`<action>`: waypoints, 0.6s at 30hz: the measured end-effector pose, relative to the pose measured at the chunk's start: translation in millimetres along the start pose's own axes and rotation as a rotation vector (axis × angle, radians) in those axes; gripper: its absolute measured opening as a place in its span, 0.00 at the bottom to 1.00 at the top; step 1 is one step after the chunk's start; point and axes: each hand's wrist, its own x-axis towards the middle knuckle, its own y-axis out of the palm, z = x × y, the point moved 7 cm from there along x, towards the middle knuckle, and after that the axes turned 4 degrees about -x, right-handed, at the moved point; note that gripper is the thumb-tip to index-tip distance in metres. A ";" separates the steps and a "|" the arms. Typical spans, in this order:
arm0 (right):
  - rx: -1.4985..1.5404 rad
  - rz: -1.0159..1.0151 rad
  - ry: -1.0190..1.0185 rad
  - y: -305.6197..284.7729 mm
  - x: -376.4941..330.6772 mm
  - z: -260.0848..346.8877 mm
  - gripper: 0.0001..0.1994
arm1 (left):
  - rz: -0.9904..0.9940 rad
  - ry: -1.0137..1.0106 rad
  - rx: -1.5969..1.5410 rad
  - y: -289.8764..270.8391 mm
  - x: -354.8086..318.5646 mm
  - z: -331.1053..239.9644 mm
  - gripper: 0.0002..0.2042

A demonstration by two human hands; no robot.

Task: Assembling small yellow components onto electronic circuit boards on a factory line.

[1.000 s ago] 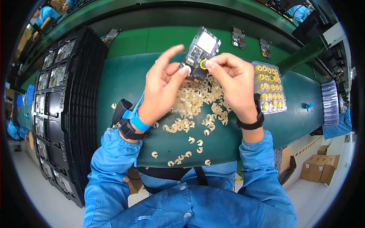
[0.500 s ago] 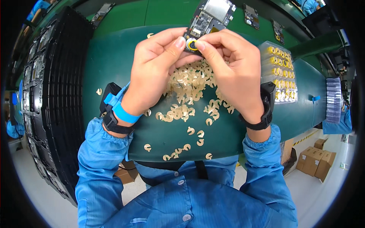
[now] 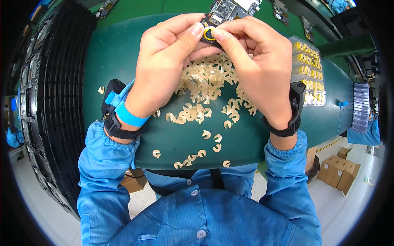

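Observation:
Both of my hands are raised over the table around a dark circuit board (image 3: pixel 223 12) with silver shields. My left hand (image 3: pixel 166 57) grips its near end, thumb on top and fingers beneath. The thumb and forefinger of my right hand (image 3: pixel 260 57) are closed at the right edge of a round, yellow-rimmed part (image 3: pixel 208 33) with a dark middle, which lies on that end of the board. My right fingers partly hide the board's edge. Below my hands lies a heap of small cream-coloured notched discs (image 3: pixel 205 80), with several scattered toward the table's near edge.
A clear tray (image 3: pixel 308 67) of yellow-rimmed round parts stands to the right. Tall stacked black trays (image 3: pixel 57 94) line the left side. More circuit boards (image 3: pixel 280 11) lie on the far green surface. Cardboard boxes (image 3: pixel 337 171) sit on the floor at right.
The hands and board sit a little higher in the picture, and the whole view has shifted slightly. The grip is nearly the same; more of the yellow rim shows between my thumbs.

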 end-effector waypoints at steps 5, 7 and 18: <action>-0.014 -0.030 -0.029 -0.2 -0.9 1.3 0.03 | 0.003 0.014 0.034 1.0 -0.6 -1.8 0.16; -0.021 -0.041 -0.044 0.5 -1.4 1.0 0.03 | 0.010 0.021 0.059 2.1 -0.7 -2.4 0.16; 0.033 -0.323 -0.273 -9.7 -4.7 19.7 0.03 | -0.054 0.097 0.083 0.3 -3.0 -7.7 0.17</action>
